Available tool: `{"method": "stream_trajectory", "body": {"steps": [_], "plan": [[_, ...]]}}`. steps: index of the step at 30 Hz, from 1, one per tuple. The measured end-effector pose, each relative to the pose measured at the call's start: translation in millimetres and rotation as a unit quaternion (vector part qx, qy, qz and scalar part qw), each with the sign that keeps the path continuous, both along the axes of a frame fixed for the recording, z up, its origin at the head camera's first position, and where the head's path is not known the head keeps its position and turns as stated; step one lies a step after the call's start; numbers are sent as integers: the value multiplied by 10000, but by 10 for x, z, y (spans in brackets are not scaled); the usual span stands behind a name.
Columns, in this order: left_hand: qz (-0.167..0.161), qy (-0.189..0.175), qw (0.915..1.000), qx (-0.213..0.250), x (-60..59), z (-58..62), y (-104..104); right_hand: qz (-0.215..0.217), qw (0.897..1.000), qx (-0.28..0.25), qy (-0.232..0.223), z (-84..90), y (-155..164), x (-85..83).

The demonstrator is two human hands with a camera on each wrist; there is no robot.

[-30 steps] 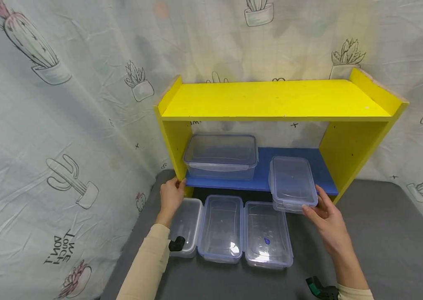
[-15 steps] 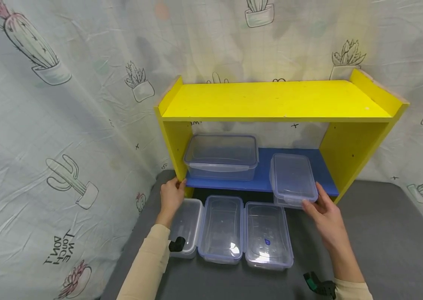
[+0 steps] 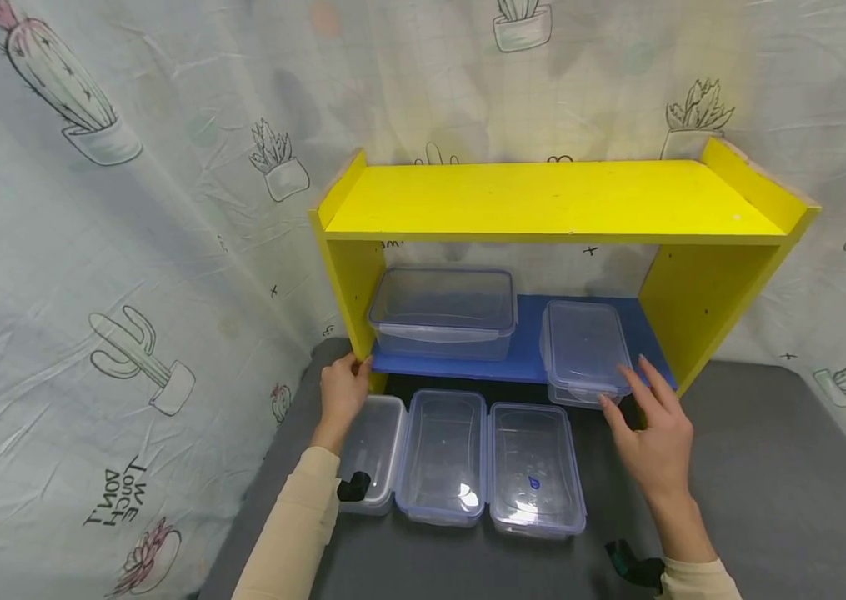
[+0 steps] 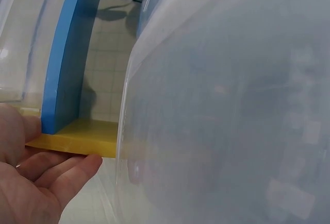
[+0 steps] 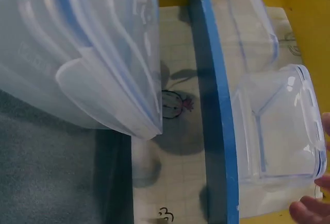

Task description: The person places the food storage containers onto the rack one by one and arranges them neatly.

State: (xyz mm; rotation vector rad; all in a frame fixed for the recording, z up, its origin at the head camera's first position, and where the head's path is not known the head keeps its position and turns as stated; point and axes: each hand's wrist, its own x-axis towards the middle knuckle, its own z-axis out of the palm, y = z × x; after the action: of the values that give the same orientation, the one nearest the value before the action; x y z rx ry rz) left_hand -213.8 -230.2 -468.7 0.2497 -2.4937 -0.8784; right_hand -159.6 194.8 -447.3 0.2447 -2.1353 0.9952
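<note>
My left hand (image 3: 343, 395) grips the front edge of the yellow side panel (image 4: 77, 141) on the shelf unit, thumb on one face and fingers on the other. On the blue shelf board (image 3: 530, 321), toward its right end, sits a clear lidded food container (image 3: 583, 343) whose front end overhangs the board's edge. Beside that container's front right corner is my right hand (image 3: 657, 437), fingers spread and loosely extended. Its fingertips are at or just off the lid; exact contact is hard to tell. A larger food container (image 3: 443, 304) stands at the board's left end.
Below the blue board, several clear lidded containers stand in a row on the grey tabletop (image 3: 760, 483), including a middle one (image 3: 441, 458) and a right one (image 3: 535, 467). The yellow top shelf (image 3: 543, 200) spans above. A cactus-print curtain (image 3: 167, 250) surrounds the unit.
The small container has slid back farther onto the blue board. My right hand has loosened from its corner, fingers spreading. The left hand has kept its place on the side panel.
</note>
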Motion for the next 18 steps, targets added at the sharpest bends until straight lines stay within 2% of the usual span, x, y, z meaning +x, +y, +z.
{"method": "stream_trajectory", "body": {"steps": [2,4,8,18], "plan": [[18,1,10000,-2,-1,3,1,53,9987,303,411,-13,-28,-8],[29,-20,10000,-13,1,2,4,21,9973,486,544,-18,-51,-17],[-10,-62,10000,-21,5,-6,10,-141,9961,656,579,-6,-67,-34],[-25,8,10000,-43,5,0,2,-30,9949,755,672,28,-36,-177]]}}
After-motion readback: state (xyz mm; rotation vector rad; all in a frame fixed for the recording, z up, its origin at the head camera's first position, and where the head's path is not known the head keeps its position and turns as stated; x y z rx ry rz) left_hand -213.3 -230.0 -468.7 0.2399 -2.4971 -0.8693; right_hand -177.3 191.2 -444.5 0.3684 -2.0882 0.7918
